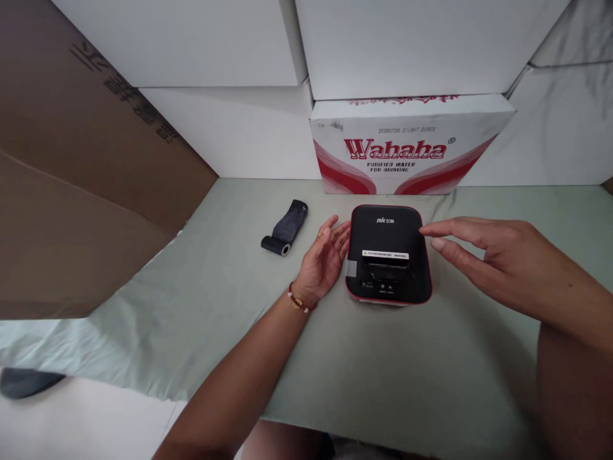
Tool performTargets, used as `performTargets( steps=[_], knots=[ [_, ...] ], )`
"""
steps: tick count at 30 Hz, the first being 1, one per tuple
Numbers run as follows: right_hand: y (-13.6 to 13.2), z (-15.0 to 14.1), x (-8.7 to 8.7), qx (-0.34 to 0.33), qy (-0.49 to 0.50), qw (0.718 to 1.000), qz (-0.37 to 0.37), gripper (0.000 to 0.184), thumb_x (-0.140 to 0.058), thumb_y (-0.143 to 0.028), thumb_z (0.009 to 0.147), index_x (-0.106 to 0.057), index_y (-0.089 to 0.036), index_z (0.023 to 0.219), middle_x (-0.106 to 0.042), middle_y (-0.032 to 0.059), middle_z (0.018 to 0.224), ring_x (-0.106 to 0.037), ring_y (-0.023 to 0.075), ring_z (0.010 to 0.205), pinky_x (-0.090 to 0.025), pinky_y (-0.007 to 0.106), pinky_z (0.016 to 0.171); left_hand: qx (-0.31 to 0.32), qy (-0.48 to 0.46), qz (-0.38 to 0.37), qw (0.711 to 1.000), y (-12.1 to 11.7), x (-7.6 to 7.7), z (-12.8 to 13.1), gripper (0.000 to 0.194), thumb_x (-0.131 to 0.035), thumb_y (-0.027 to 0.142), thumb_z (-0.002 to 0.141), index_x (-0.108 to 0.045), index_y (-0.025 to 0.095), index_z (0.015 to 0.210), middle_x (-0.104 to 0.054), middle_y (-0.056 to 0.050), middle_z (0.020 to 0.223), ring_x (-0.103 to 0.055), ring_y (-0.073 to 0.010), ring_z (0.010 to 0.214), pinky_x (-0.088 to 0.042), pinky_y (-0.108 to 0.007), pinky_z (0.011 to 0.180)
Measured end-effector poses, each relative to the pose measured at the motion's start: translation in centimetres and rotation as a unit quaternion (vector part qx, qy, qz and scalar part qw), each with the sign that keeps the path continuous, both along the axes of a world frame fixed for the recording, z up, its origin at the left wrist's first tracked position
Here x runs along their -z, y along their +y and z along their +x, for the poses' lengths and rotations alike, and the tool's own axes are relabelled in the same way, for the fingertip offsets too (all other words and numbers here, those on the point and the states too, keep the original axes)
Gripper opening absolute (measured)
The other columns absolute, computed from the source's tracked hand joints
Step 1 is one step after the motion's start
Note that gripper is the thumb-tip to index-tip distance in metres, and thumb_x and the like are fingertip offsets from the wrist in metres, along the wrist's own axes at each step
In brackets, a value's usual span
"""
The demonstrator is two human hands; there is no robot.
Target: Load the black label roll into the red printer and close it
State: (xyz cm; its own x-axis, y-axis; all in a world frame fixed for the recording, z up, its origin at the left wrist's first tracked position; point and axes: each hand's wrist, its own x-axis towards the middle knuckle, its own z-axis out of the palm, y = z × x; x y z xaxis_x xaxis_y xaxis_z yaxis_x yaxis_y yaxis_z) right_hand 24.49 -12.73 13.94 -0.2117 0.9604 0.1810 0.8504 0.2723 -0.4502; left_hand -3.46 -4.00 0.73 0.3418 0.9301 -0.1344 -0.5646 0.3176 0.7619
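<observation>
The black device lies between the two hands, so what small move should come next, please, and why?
I'd probably press the left hand to the black device to steady it: that hand is open beside one side, and the right hand has its index fingertip at the opposite edge, though contact is unclear.

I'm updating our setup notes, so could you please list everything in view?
Cloth: one, pale green, centre
Device: one, black with red edging, on cloth
Roll: one, black, part-unwound, left of device
Wahaha carton: one, white and red, behind device
White boxes: several, background
Cardboard: brown, count unclear, left
Floor: one, pale, lower left
Dark object: one, unidentified, left edge
Bracelet: one, mostly red, left wrist
Left hand: one, open, beside device's left edge
Right hand: one, open, at device's right edge
Leg: at least one, bottom edge
</observation>
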Motion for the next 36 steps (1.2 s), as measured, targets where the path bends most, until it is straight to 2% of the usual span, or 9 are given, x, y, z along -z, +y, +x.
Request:
performTargets(
  steps=[7, 12, 18, 22, 32, 36],
  knots=[
    [0.0, 0.0, 0.0, -0.001, 0.007, 1.000, -0.002, 0.044, -0.053, -0.049, 0.112, -0.084, -0.026, 0.134, -0.087, 0.0055, 0.132, -0.084, 0.0279, 0.114, -0.066, 0.044, 0.097, -0.003, -0.001, 0.003, 1.000, 0.1, 0.2, 0.0, 0.050, -0.083, 0.056, 0.095, -0.072, 0.028, 0.135, -0.077, -0.009, 0.148, -0.061, -0.0285, 0.158, -0.045, -0.046, 0.135],
    [0.0, -0.1, -0.1, 0.003, 0.004, 1.000, -0.009, 0.044, -0.053, -0.048, 0.112, -0.084, -0.026, 0.134, -0.087, 0.0051, 0.131, -0.084, 0.0280, 0.112, -0.066, 0.045, 0.097, 0.001, -0.002, 0.007, 1.000, 0.1, 0.3, -0.1, 0.050, -0.083, 0.056, 0.095, -0.072, 0.029, 0.136, -0.078, -0.007, 0.147, -0.061, -0.0260, 0.157, -0.044, -0.043, 0.135],
    [0.1, 0.2, 0.3, -0.002, 0.004, 1.000, 0.004, 0.039, -0.055, -0.049, 0.111, -0.084, -0.034, 0.132, -0.088, 0.0026, 0.127, -0.085, 0.0296, 0.108, -0.068, 0.046, 0.092, 0.005, -0.001, 0.009, 1.000, 0.1, 0.3, -0.1, 0.050, -0.083, 0.057, 0.096, -0.071, 0.029, 0.135, -0.078, -0.007, 0.147, -0.060, -0.0260, 0.158, -0.044, -0.043, 0.136],
    [0.2, 0.1, 0.4, -0.005, 0.002, 1.000, 0.005, 0.039, -0.054, -0.049, 0.112, -0.084, -0.033, 0.132, -0.088, 0.0030, 0.127, -0.085, 0.0299, 0.108, -0.068, 0.046, 0.091, 0.009, -0.003, 0.016, 1.000, 0.1, 0.3, -0.1, 0.050, -0.082, 0.058, 0.097, -0.071, 0.030, 0.137, -0.078, -0.006, 0.147, -0.059, -0.0252, 0.159, -0.043, -0.042, 0.136],
    [0.0, 0.2, 0.5, -0.002, 0.001, 1.000, 0.003, 0.040, -0.054, -0.049, 0.112, -0.084, -0.032, 0.131, -0.088, 0.0028, 0.126, -0.085, 0.0285, 0.106, -0.066, 0.043, 0.087, -0.022, -0.044, -0.033, 0.998, -0.3, -0.8, 0.3, 0.038, -0.081, 0.042, 0.099, -0.074, 0.022, 0.131, -0.083, -0.008, 0.133, -0.075, -0.0227, 0.135, -0.050, -0.037, 0.126],
    [0.1, 0.1, 0.4, -0.006, 0.002, 1.000, 0.008, 0.040, -0.054, -0.050, 0.112, -0.085, -0.031, 0.129, -0.088, 0.0025, 0.124, -0.086, 0.0281, 0.105, -0.067, 0.044, 0.088, -0.017, -0.047, -0.030, 0.998, -0.2, -0.7, 0.3, 0.038, -0.081, 0.042, 0.099, -0.074, 0.023, 0.131, -0.083, -0.008, 0.133, -0.074, -0.0234, 0.137, -0.049, -0.038, 0.127]
  ],
)
